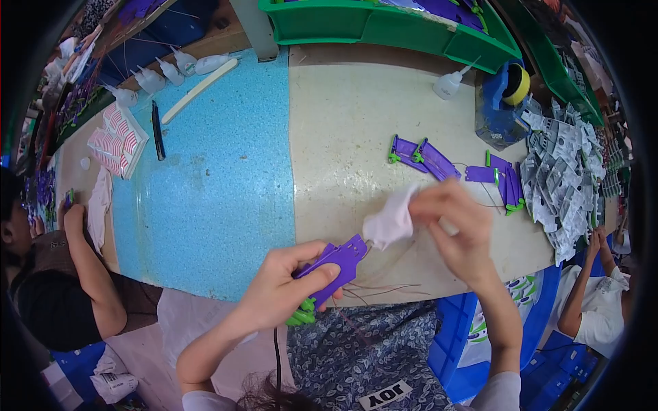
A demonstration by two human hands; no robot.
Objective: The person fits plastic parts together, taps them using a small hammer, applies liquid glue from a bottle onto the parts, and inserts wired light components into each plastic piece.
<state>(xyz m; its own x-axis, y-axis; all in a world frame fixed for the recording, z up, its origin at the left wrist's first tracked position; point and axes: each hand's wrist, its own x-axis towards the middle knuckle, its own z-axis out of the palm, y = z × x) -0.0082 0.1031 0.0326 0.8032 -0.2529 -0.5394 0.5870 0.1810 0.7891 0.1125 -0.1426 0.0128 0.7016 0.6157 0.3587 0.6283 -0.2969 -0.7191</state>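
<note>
My left hand (291, 281) is closed around a purple plastic part (343, 259) with green pieces at its lower end, held over the table's front edge. Thin wires (384, 288) trail from it to the right. Between the fingers of my right hand (456, 226), blurred by motion, is a crumpled white cloth (391, 220). The cloth hangs at the upper end of the purple part; whether the two touch I cannot tell. Farther off on the table lie similar purple and green parts (425, 156), with another group (504, 179) to their right.
At the right is a heap of grey plastic parts (565, 178). A squeeze bottle (449, 85) and a tape dispenser (504, 103) stand behind. Green bins (384, 27) line the back. On the blue mat (212, 185) lie a knife (157, 130) and a stick (199, 90). Co-workers sit on both sides.
</note>
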